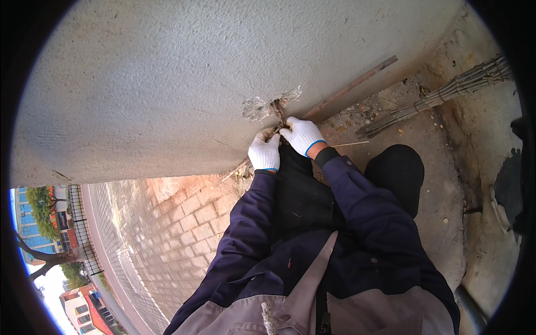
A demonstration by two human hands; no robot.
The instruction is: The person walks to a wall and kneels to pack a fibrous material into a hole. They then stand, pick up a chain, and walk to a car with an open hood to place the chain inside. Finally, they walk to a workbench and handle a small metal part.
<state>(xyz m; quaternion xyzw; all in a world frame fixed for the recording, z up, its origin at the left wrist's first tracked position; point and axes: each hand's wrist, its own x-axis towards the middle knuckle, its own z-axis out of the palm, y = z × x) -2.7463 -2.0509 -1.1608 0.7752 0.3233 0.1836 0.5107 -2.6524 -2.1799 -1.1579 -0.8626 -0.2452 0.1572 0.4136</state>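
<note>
Blocked ahead by the rough grey plaster wall (139,84). Obstructed rightward by long, bound brown sticks (435,99). Passable leftward over pale rectangular brick paving (190,223).

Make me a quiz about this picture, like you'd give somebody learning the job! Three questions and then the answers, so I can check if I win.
1. True or false: the left hand and the right hand both wear white gloves.
2. What is bundled near the picture's right side? A) bottles B) sticks C) balloons
3. Fill the gap: both hands meet at a rusty piece beside a broken patch in the ____.

Key: 1. True. 2. B. 3. Wall.
</note>
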